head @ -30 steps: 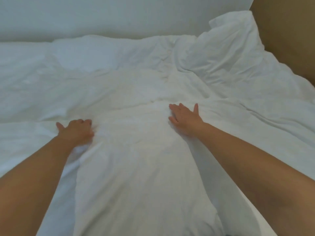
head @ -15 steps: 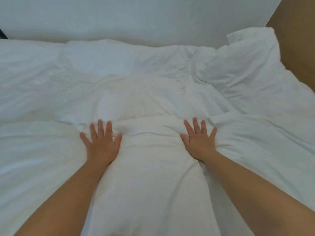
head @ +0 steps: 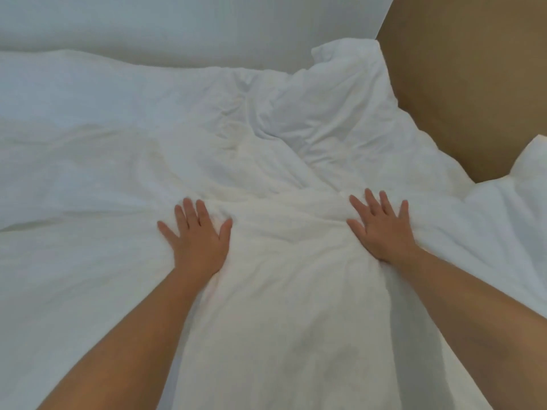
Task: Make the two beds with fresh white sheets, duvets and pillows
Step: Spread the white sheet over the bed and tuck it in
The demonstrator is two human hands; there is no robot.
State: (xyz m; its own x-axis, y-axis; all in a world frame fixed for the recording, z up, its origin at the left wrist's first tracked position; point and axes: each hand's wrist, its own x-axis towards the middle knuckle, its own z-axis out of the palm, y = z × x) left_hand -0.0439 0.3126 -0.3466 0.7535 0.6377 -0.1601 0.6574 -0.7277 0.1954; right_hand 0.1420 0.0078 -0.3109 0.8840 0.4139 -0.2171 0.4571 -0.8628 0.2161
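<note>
White cotton everywhere: the duvet (head: pixel 281 306) fills the view, spread from the near edge all the way to the far white wall (head: pixel 177 25). Both bare arms reach forward from the near side. The left hand (head: pixel 198 241) lies flat, palm down, fingers straight and spread, pressing on the cloth just left of centre. The right hand (head: pixel 381 232) does the same right of centre, flat and spread, fingers pointing to the far side, gripping nothing. Between the two hands a thick ridge of duvet stands up and runs back toward the person, with wrinkles bunched just beyond the fingertips. At the far right a puffed corner of bedding (head: pixel 340 93) humps up against a tan panel (head: pixel 458 84); pillow or duvet corner, I cannot tell. Another white fold (head: pixel 529 173) pokes in at the right edge, in front of that panel. On the left the fabric lies flatter, with long shallow creases.
</note>
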